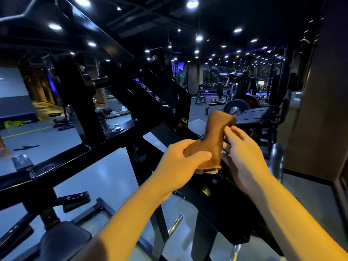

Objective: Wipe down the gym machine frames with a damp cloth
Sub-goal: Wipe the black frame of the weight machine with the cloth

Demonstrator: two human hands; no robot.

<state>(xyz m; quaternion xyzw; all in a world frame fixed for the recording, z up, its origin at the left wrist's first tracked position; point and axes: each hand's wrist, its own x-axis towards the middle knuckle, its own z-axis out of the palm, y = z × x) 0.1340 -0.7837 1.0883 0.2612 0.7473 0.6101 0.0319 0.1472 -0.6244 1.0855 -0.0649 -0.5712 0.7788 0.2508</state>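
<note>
A glossy grey floor (105,174) carries the black machine frame (79,155), whose base bars rest on it at lower left. Farther left, a crumpled yellow-green cloth (12,123) and a flat dark bracket (26,147) lie on the floor, well apart from each other.

**No readable text**

We find no legible words, brands, numbers or signs anywhere. At about four o'clock, the black machine frame (207,191) carries a small glinting patch, too blurred for us to read.
</note>
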